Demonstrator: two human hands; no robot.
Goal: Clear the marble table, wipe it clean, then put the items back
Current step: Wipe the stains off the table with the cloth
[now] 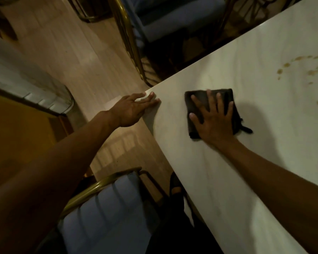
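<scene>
My head view is dim and warm-toned. The marble table [228,180] catches the most light, with soft glare near its far end. The right hand [212,119] throws a faint shadow rightward. Corners go dark, edges bend, and detail is soft.

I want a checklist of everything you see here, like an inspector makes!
Surface: white marble table, brownish ring-shaped stains at the far right.
Job's things: dark folded cloth flat on the table.
Clutter: nothing seen.
Hands: right hand spread flat on the cloth; left hand with fingers resting on the table corner.
Cables: nothing seen.
Surroundings: wooden floor, blue-cushioned chairs with brass frames.
</scene>
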